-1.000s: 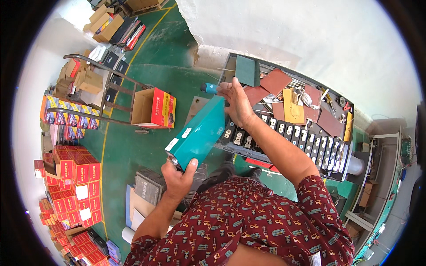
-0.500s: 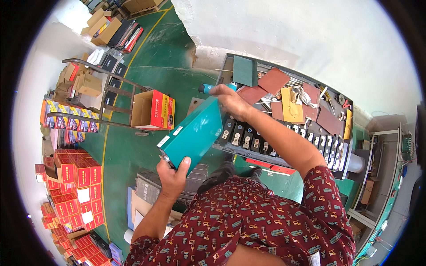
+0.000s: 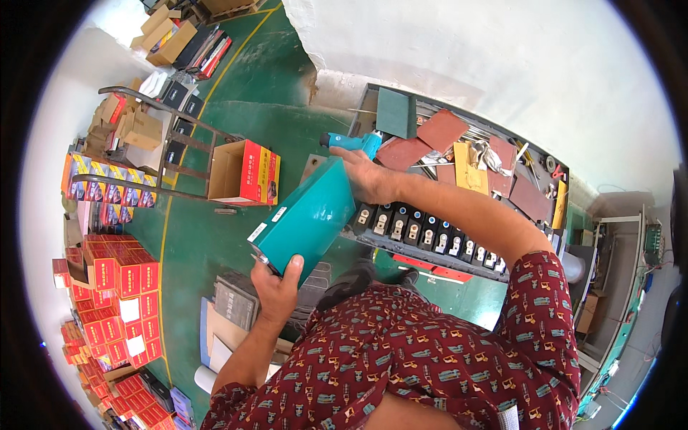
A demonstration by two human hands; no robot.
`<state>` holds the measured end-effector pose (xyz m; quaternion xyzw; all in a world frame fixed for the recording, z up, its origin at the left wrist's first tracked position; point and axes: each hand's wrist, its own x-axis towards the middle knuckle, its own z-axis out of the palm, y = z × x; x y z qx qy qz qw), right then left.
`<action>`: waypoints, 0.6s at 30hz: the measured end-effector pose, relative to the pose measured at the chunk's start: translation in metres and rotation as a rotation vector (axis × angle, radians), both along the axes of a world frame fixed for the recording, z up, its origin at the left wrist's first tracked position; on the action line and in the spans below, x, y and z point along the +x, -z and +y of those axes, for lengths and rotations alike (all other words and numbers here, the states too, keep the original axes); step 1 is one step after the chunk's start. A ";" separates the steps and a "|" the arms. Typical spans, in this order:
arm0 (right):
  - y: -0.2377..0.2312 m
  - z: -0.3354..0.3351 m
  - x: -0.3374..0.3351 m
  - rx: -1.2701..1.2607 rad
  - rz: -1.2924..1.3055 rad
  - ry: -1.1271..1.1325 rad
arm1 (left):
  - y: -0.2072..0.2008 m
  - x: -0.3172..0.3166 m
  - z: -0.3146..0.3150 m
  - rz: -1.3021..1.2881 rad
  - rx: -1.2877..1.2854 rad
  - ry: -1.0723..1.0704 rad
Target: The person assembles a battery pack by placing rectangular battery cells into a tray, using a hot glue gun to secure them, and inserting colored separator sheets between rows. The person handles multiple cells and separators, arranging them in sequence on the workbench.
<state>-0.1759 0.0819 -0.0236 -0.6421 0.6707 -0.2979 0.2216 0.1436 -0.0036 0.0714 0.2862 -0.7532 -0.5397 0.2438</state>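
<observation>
A glossy teal box-shaped case (image 3: 315,222) is held up at a slant in front of my body, with two small white labels along its narrow side. My left hand (image 3: 278,290) grips the lower near end, its thumb on the broad face and its fingers mostly hidden underneath. At the upper far end, my right hand (image 3: 369,178) is closed on the case, its fingertips partly hidden behind the edge. Just beyond that hand lies a teal-and-black handheld power tool (image 3: 371,142) at the corner of the workbench (image 3: 360,118).
Red-brown sheets (image 3: 442,130), a green sheet (image 3: 395,113) and loose tools cover the bench. Black blocks with metal terminals (image 3: 398,226) line its near edge. On the left are an open carton (image 3: 229,172), a hand truck (image 3: 195,178) and stacked red boxes (image 3: 136,278).
The case has shifted slightly left and down with both hands on it. My right hand has moved lower along its far end, leaving more of the power tool showing.
</observation>
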 end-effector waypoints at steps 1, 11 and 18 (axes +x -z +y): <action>0.001 0.000 0.001 -0.004 0.011 0.004 | 0.001 0.001 0.000 0.000 0.003 -0.007; -0.019 -0.002 -0.014 -0.022 0.187 -0.132 | 0.003 0.011 0.002 -0.002 0.070 -0.050; -0.019 -0.004 -0.017 -0.083 0.236 -0.280 | 0.015 0.019 -0.001 0.049 0.122 -0.085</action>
